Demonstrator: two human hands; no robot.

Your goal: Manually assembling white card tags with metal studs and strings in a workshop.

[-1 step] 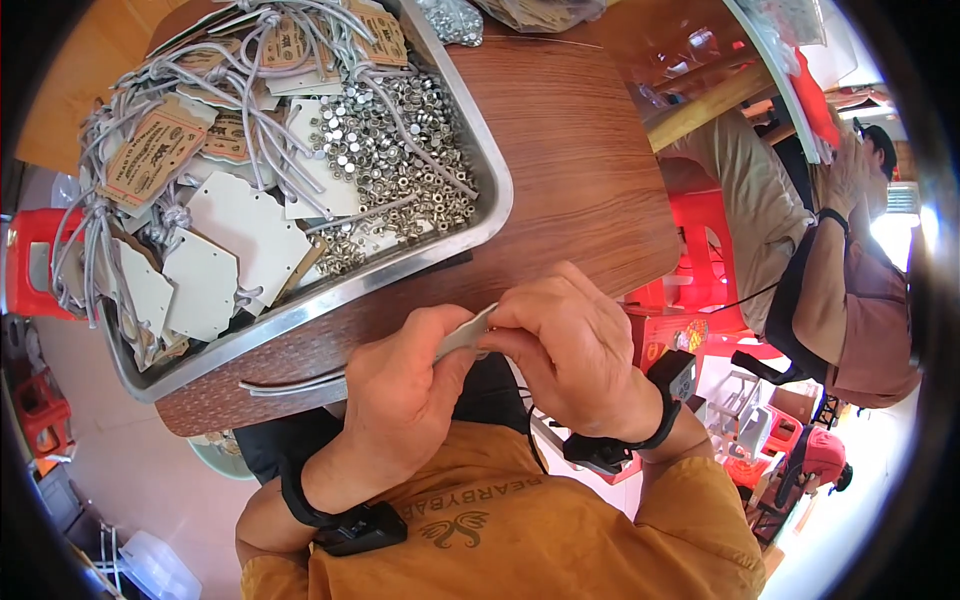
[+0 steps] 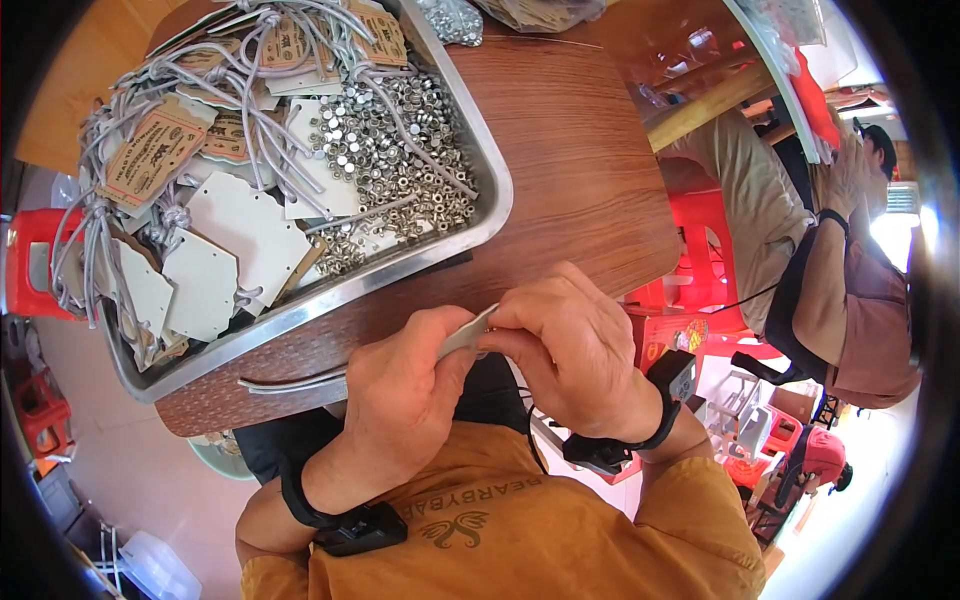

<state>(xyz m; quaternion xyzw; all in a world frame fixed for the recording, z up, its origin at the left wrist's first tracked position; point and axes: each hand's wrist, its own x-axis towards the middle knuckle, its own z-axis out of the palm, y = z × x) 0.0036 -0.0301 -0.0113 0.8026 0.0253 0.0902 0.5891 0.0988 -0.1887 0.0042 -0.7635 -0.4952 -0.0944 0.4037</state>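
Close in front of my body, above the near table edge, a small pale grey-white card is held nearly edge-on. My left hand pinches it between thumb and fingers. At its far right corner, the thumb and fingertips of my right hand close on it; whether they also hold something small is hidden. Grey cords stick out leftward from under my left hand. Beyond my hands, a metal tray holds loose silvery rivets and snaps, white notched cards and brown printed tags with knotted grey cords.
The tray stands on a brown wooden table. A clear bag of metal pieces lies at its far corner. At right, another person sits near a red stool. A greenish bowl is below the table at left.
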